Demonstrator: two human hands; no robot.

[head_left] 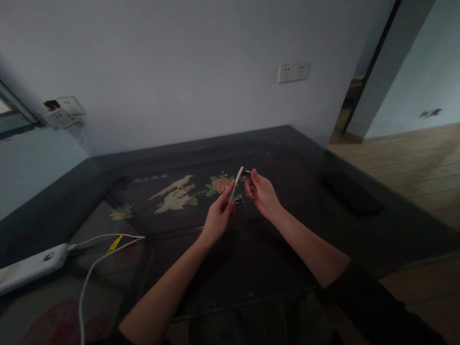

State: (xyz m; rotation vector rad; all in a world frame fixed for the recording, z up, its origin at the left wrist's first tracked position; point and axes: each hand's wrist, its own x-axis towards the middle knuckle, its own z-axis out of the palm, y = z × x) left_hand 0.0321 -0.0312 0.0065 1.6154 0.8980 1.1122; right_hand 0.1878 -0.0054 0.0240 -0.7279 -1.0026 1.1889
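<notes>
My left hand (219, 214) pinches a thin white stick-like strip (237, 181) that slants up to the right over the dark table (308, 241). A small dark metallic piece (238, 199) shows just below the strip, beside my left fingers. My right hand (261, 193) is closed close to the strip's upper end, fingertips pinching a tiny dark item (247, 173) that is too small to make out. Both hands hover together above the painted bird and flower panel (177, 194).
A white power bank (19, 272) lies at the table's left with white cables (83, 284) running toward me. A dark flat object (352, 192) rests at the table's right edge. Wall sockets (293, 71) sit on the back wall; wooden floor (436, 178) lies to the right.
</notes>
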